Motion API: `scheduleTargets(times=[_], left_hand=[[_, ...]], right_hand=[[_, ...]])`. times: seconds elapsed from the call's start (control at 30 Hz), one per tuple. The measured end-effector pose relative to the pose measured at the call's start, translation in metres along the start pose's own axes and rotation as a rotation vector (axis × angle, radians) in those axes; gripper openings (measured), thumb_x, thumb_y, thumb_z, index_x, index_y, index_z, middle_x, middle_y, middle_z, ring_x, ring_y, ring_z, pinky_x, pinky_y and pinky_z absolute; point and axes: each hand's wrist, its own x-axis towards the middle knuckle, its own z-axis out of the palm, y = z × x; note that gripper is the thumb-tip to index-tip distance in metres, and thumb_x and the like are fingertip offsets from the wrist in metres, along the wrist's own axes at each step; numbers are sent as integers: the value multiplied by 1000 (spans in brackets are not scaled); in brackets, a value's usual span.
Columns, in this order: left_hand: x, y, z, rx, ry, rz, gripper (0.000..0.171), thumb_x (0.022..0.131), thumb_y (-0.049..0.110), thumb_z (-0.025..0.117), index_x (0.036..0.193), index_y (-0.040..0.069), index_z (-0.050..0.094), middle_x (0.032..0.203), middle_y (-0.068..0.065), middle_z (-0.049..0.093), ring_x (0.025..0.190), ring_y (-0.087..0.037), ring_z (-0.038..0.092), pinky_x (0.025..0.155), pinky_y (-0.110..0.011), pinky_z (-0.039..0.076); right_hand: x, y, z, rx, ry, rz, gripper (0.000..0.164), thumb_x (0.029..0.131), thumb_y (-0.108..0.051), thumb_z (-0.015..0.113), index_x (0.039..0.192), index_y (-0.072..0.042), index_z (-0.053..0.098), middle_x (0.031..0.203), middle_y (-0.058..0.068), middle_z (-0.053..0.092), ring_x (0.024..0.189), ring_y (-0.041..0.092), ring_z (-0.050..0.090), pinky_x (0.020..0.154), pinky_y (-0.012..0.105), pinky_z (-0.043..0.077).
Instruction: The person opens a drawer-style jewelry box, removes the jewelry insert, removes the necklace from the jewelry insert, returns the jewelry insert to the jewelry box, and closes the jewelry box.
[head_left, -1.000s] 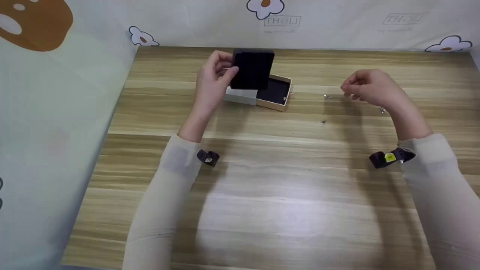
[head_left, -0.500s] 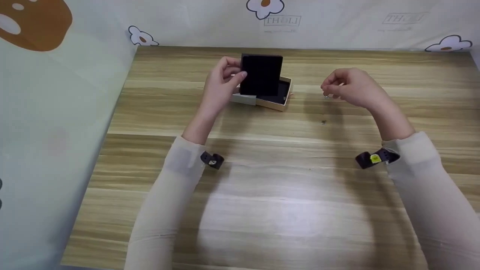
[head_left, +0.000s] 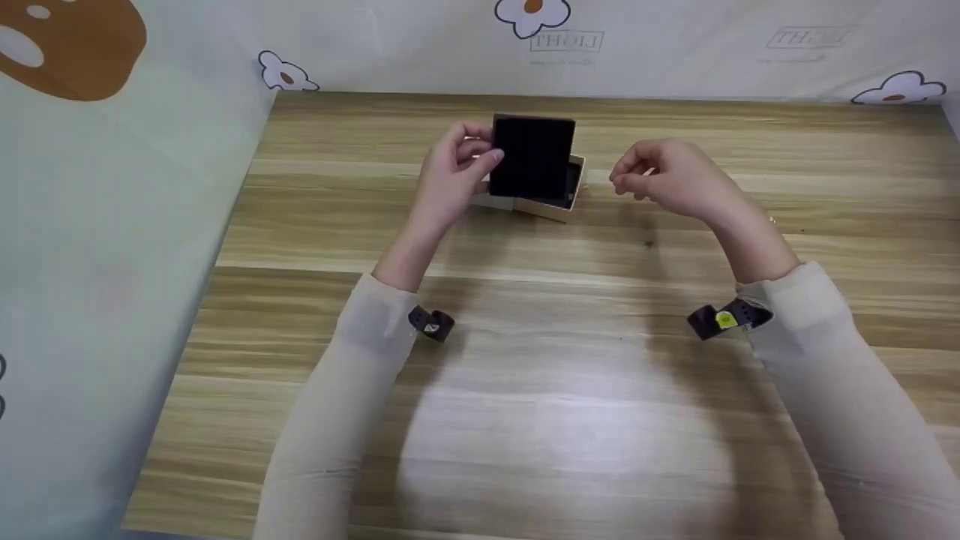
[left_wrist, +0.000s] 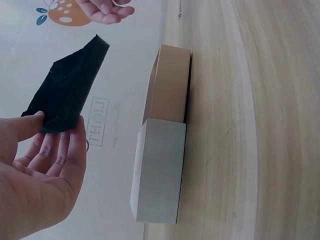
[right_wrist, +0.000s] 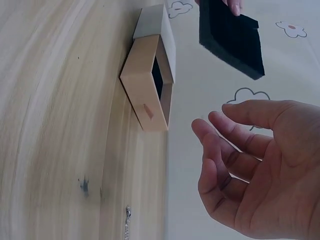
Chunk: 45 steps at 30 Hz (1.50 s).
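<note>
My left hand (head_left: 450, 176) pinches a black foam pad (head_left: 532, 157) at its left edge, thumb on the near face and fingers behind. The pad is held up, tilted, above a drawer-style gift box (left_wrist: 162, 170). The box has a white sleeve (right_wrist: 152, 22) and a tan inner tray (right_wrist: 145, 82) slid partly out, dark inside; in the head view the pad covers much of it. To the right of the box my right hand (head_left: 664, 176) hovers, fingers loosely bent, thumb apart from them in the right wrist view, nothing between them.
On the wooden table (head_left: 525, 337) a small silvery piece (right_wrist: 128, 217) lies near the box's tray end, with a dark smudge (right_wrist: 84, 186) close by. Another tiny shiny thing (head_left: 772, 219) shows beside the right wrist. A patterned cloth (head_left: 420, 45) hangs behind the table.
My left hand has moved right and slightly nearer with the foam pad, covering more of the tray. My right hand has moved left toward the box, passing over the small silvery piece.
</note>
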Motion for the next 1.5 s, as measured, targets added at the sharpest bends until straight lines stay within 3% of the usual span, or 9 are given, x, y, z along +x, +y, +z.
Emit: scheduleTargets(times=[0.23, 0.8, 0.97, 1.17, 1.33, 1.5], left_hand=[[1, -1, 5, -29, -11, -7, 19, 96, 4, 62, 115, 4, 57, 99, -5, 68, 86, -11, 65, 63, -22, 57], [-2, -3, 14, 19, -39, -19, 23, 97, 7, 62, 120, 3, 56, 111, -13, 70, 92, -13, 67, 68, -23, 58], [-3, -2, 17, 43, -48, -10, 24, 98, 7, 61, 121, 3, 56, 112, -14, 71, 89, -12, 66, 67, -22, 56], [-3, -1, 19, 57, -55, -7, 24, 98, 7, 61, 120, 3, 56, 113, -14, 71, 89, -12, 66, 66, -21, 55], [-2, -1, 20, 55, -58, -14, 23, 97, 7, 62, 119, 3, 57, 113, -14, 71, 90, -12, 66, 66, -21, 55], [-2, -2, 21, 58, -64, -15, 23, 97, 7, 62, 119, 3, 57, 113, -13, 71, 91, -12, 66, 68, -22, 56]], right_hand=[[1, -5, 3, 4, -1, -9, 21, 98, -18, 58, 106, -1, 68, 92, 4, 67, 78, 10, 61, 66, 19, 50], [5, -9, 11, 59, 31, -29, 19, 97, -13, 56, 109, -3, 68, 90, -6, 66, 75, 2, 58, 65, 17, 48], [5, -12, 13, 117, 20, -38, 29, 99, -16, 58, 124, -3, 64, 106, 9, 71, 80, -2, 60, 67, 14, 49], [8, -13, 15, 190, -9, -34, 41, 99, -16, 59, 136, -2, 54, 123, 22, 67, 89, -2, 63, 72, 13, 52], [10, -12, 18, 243, -24, -37, 43, 98, -14, 59, 137, 1, 51, 126, 23, 66, 95, 5, 66, 76, 15, 54], [11, -11, 22, 306, -3, -43, 39, 96, -9, 61, 132, 2, 53, 114, 16, 69, 89, 6, 68, 75, 17, 56]])
